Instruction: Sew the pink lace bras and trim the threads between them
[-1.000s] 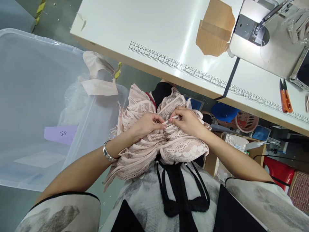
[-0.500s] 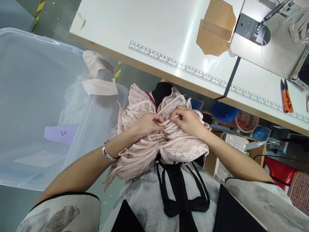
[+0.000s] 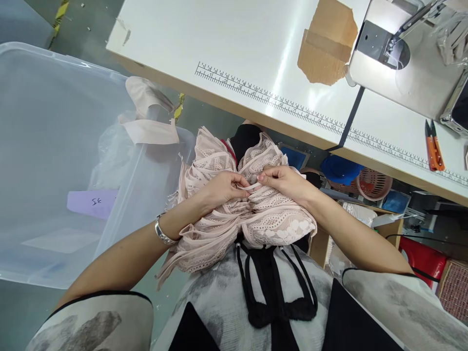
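Observation:
A thick bundle of pale pink lace bra pieces (image 3: 278, 225) lies across my lap, its layers fanned to both sides. Near the middle of the bundle, my left hand (image 3: 228, 187) pinches a narrow pink fabric strip (image 3: 253, 186) between thumb and fingers. My right hand (image 3: 280, 179) grips the same strip a short way to the right, fingertips closed. Between the two hands only a short length of the strip shows. Lace folds hide part of the left fingertips.
A white table (image 3: 219, 29) with a printed ruler stands ahead, bearing torn cardboard (image 3: 327, 44), a sewing machine (image 3: 387, 48) and orange thread snips (image 3: 434, 148). To my left is a clear plastic bin (image 3: 120, 219) with pink fabric pieces (image 3: 151, 131) over its rim and a purple paper (image 3: 91, 202) inside.
My right hand has turned slightly, its fingers now drawn closer together on the strip. My left hand and the lace bundle are almost unchanged.

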Tool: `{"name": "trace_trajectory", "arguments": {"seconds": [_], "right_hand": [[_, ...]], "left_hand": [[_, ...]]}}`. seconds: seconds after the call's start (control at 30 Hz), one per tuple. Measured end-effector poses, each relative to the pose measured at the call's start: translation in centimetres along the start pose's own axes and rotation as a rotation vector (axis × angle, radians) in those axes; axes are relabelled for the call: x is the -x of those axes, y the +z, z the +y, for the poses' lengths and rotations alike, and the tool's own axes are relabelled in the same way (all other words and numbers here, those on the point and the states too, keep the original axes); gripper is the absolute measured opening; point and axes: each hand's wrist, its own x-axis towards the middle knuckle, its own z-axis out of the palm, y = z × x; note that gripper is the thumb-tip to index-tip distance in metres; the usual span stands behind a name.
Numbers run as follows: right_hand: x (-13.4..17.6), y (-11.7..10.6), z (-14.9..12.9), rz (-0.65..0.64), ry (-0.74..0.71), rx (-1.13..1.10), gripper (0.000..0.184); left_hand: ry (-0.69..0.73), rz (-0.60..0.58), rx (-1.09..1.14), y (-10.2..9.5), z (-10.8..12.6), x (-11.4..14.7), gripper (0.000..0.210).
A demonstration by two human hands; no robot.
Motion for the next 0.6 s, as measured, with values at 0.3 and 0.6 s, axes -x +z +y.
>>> {"name": "trace_trajectory", "arguments": {"seconds": [0.3, 0.6], "right_hand": [[0.15, 0.36, -0.06, 0.064, -0.008, -0.079, 0.041], [0.84, 0.61, -0.38, 0.146, -0.117, 0.247, 0.045]], "left_hand": [[0.005, -0.017, -0.034, -0.12, -0.14, 0.06, 0.030], [0.163, 0.098, -0.571, -0.26, -0.72, 0.24, 0.022]]}}
